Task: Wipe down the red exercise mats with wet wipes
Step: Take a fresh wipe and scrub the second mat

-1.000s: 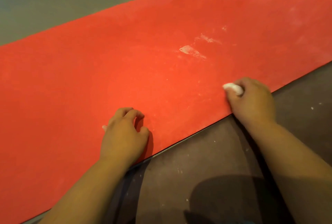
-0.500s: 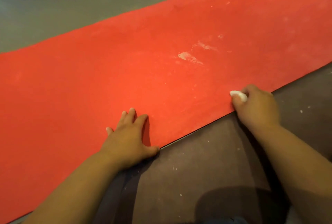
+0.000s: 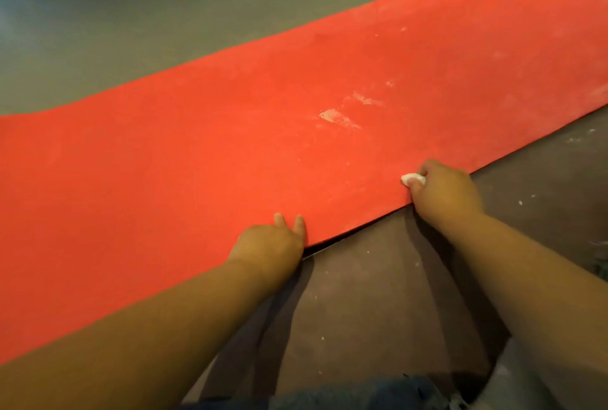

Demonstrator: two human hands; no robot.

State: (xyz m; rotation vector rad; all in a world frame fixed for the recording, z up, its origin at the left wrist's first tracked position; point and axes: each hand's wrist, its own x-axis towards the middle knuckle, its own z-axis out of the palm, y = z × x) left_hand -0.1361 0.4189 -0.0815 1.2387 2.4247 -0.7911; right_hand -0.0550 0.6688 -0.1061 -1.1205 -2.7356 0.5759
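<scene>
Left hand (image 3: 268,245) and right hand (image 3: 444,195) are bare, forearms too; blue denim (image 3: 362,393) shows at bottom centre.

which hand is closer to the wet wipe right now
Right. The right hand holds the wet wipe against the red mat by its near edge; the left hand rests on the same edge, well off to the wipe's left.
</scene>
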